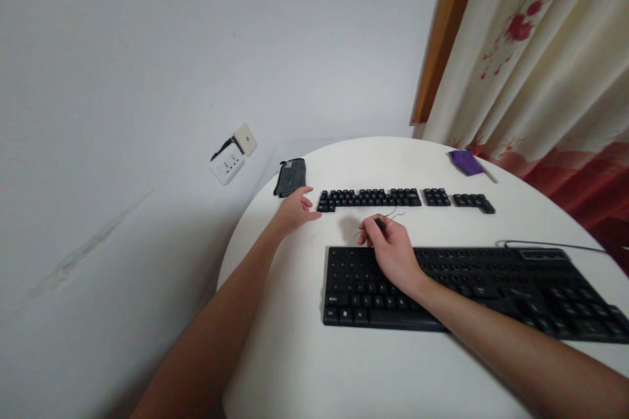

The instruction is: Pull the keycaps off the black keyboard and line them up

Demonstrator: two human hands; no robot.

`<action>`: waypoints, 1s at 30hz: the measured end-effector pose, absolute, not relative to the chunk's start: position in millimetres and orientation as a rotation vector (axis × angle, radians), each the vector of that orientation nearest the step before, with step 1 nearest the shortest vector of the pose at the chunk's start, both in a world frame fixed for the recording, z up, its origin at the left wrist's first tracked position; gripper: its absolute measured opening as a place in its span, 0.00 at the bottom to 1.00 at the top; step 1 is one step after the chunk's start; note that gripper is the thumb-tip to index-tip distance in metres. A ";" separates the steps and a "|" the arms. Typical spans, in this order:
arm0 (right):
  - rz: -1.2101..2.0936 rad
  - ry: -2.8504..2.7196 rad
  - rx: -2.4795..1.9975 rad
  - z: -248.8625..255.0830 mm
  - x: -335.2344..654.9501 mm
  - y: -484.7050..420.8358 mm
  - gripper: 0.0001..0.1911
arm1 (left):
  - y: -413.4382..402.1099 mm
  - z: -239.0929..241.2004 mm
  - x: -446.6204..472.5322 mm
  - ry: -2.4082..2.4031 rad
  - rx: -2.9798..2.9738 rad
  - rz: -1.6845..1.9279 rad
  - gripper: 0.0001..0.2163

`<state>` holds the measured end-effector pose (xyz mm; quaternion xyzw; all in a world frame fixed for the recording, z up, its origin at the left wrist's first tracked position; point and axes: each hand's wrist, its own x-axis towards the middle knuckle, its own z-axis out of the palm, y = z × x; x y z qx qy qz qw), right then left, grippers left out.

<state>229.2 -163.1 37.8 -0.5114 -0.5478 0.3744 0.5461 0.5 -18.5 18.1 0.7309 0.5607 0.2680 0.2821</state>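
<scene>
My right hand (393,249) is closed around a small black-handled wire tool (380,224), which looks like a keycap puller. Thin wires stick out on both sides of the fingers. This hand is over the upper left part of a black keyboard (393,319), and its forearm crosses the keys and hides some of them. Loose black keycaps (373,198) lie in grouped rows behind the keyboard. At their left end my left hand (295,211) hovers or rests with thumb and fingers apart, holding nothing; whether it touches the caps I cannot tell.
A dark zip pouch (291,177) lies behind my left hand. At the back right are a purple cloth-like item (466,162) and the keyboard's cable (550,245). The round white table (295,353) meets a wall with a socket (227,162); a curtain (535,65) hangs at right.
</scene>
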 end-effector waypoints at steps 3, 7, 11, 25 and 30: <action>0.884 -1.306 -1.216 37.5 229.1 -163.8 0.16 | -21.6 20.1 4.2 1.557 2.034 0.700 0.35; 0.883 -1.311 -1.218 37.0 229.6 -164.2 0.16 | -23.3 20.8 7.5 1.595 2.077 0.685 0.34; 0.886 -1.310 -1.212 36.2 229.9 -164.1 0.16 | -22.7 18.9 8.0 1.606 2.077 0.703 0.34; 0.889 -1.304 -1.215 37.0 229.6 -163.9 0.15 | -24.3 22.4 9.4 1.595 2.060 0.726 0.34; 0.930 -1.302 -1.190 36.3 229.1 -164.3 0.16 | -25.5 25.8 17.8 1.518 2.057 1.001 0.21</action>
